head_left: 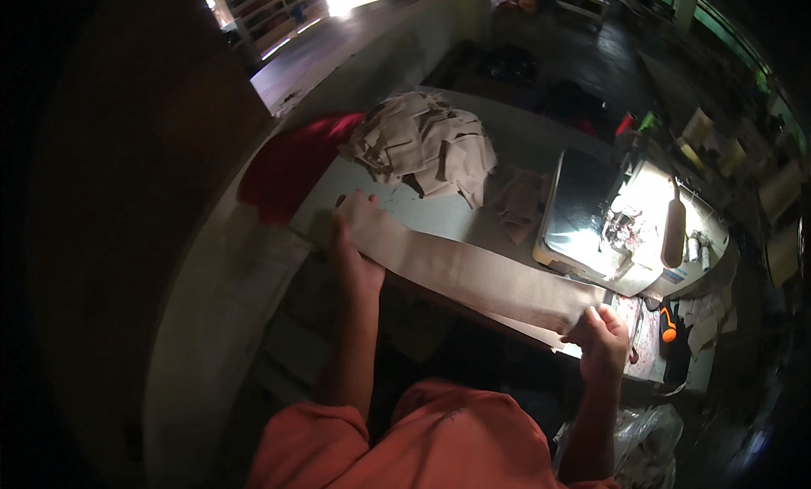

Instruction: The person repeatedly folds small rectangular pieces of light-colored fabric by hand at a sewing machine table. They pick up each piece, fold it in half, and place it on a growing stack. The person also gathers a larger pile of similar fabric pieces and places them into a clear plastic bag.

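Note:
A long beige fabric strip (460, 265) stretches between my two hands above the front edge of the worktable. My left hand (359, 257) grips its left end, with fingertips showing over the top edge of the cloth. At the right end, my right hand (604, 333) pinches the strip's corner between thumb and fingers. Beyond the strip, a heap of beige fabric pieces (427, 147) lies on the table. A lit sewing machine (625, 214) stands past my right hand. Another few folded pieces of cloth (519, 202) rest beside the machine.
Red cloth (296, 168) drapes over the table's far left side. At the right, an orange-and-black handled tool (668, 323) lies near the machine. Thread cones (697, 127) stand behind it. Below my right forearm is a clear plastic bag (646, 438). A pale wall (203, 320) runs along the left.

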The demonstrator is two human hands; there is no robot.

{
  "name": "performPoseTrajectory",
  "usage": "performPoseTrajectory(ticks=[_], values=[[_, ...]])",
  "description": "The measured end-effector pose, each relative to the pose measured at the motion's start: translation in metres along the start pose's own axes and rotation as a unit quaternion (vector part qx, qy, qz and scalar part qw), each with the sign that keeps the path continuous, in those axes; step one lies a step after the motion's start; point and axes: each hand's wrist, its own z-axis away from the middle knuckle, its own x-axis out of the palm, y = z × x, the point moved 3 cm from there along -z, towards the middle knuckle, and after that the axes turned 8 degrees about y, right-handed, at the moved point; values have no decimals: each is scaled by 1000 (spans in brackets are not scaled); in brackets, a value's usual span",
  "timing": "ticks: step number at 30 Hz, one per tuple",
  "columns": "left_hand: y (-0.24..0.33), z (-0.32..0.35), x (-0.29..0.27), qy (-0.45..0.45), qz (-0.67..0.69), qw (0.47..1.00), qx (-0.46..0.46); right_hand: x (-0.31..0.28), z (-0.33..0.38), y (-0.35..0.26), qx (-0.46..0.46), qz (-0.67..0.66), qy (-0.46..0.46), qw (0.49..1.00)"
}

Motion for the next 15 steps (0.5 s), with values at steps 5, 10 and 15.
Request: performPoseTrajectory(ticks=[5,10,15], values=[[-41,96,84,-392,-437,773,238,44,5,-3,59,-26,-59,996],[-78,141,104,-530,-516,633,229,17,8,2,82,-31,-125,988],[-96,111,99,-568,-403,717,-35,10,11,-2,16,-5,-138,990]])
